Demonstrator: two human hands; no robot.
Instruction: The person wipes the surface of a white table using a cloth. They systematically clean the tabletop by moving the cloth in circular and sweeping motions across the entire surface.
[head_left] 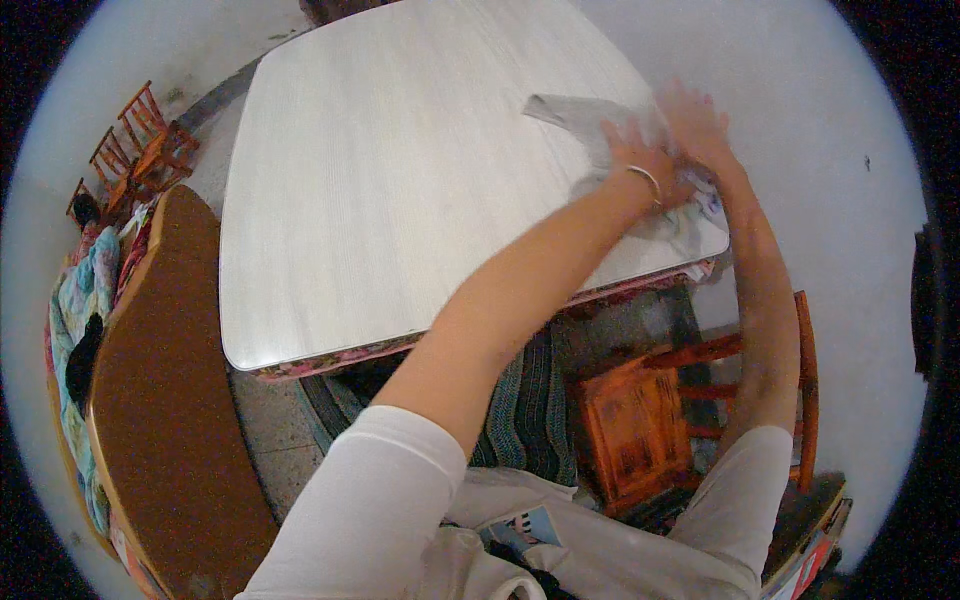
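Observation:
My left hand (645,165), with a light band at the wrist, reaches over the far right part of a white table top (400,180). Its fingers are spread over a thin grey sheet (572,112), either cloth or film, whose pointed end lies to the left. Just beyond it, at the table's right edge by the wall, my right hand (697,128) has its fingers stretched out and is smeared by motion. Below both hands is a crumpled whitish, patterned bundle (688,220) at the table corner, partly hidden by my left wrist.
A reddish wooden chair (640,420) stands under my right arm. To the left is a brown board-like piece (180,400) with patterned bedding (85,290) beside it. Small wooden chairs (145,140) stand at the far left. The pale wall (820,150) runs close along the right.

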